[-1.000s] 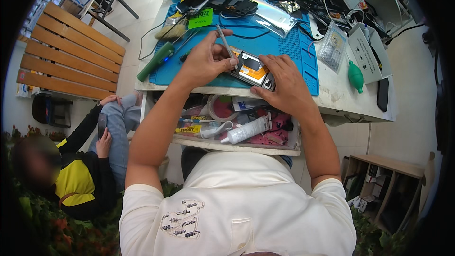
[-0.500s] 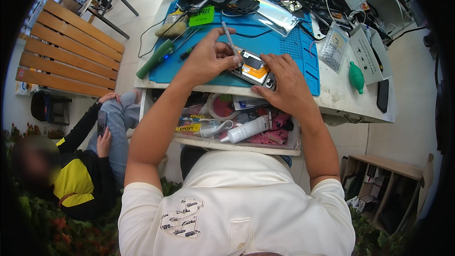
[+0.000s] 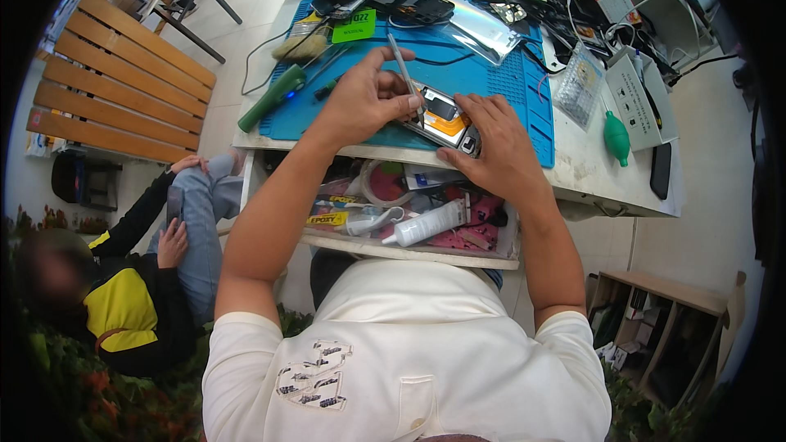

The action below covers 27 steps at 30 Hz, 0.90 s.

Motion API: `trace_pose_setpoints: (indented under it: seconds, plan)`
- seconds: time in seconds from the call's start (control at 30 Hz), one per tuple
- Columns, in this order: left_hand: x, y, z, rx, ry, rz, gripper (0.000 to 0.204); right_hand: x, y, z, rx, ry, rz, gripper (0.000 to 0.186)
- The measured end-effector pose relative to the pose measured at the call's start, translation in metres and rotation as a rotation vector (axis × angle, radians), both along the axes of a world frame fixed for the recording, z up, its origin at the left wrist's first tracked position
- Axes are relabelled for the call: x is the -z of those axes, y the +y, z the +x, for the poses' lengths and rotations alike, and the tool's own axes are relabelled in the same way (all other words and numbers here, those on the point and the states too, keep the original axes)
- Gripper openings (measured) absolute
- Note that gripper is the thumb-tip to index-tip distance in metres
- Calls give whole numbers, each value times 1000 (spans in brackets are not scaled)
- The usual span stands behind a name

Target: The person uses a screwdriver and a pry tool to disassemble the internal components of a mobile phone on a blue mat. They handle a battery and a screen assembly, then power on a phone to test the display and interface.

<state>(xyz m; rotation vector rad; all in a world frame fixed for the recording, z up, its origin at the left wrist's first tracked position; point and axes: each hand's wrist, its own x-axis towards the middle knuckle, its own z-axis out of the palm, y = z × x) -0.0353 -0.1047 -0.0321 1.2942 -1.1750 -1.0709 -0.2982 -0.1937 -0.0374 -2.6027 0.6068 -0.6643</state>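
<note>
An opened phone (image 3: 443,109), its inner parts and an orange-yellow patch exposed, lies on a blue work mat (image 3: 458,78) near the desk's front edge. My left hand (image 3: 360,102) pinches a thin silver stick-like tool (image 3: 403,68) between thumb and fingers. The tool slants down, its tip at the phone's left part; whether it touches cannot be made out. My right hand (image 3: 501,137) grips the phone's right end, fingers along the far edge and thumb by the near edge. Part of the phone is hidden behind my hands.
Below the phone, an open drawer (image 3: 385,244) holds a white tube (image 3: 426,223) and a tape roll. A green-handled tool (image 3: 273,98) and a brush (image 3: 303,45) lie left. A green air blower (image 3: 616,138) stands right. Cables and phone parts crowd the back. A person (image 3: 123,303) sits left.
The tool in my left hand has tilted and shifted slightly, its tip lower at the phone. My right hand keeps its grip. The seated person's near hand has shifted on the leg.
</note>
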Motion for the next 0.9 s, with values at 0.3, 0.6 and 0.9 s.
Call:
trace_pose_setpoints:
  seconds: [0.3, 0.6, 0.9]
  plan:
    - [-8, 45, 19, -123, -12, 29, 29, -2, -2, 0, -17, 3, 6, 77]
    - [-3, 35, 8, -202, -37, 82, 33, -4, -5, 0, -23, 47, -2, 79]
    - [-4, 8, 3, -174, -129, 125, 33, -11, -4, 1, -18, 61, 4, 80]
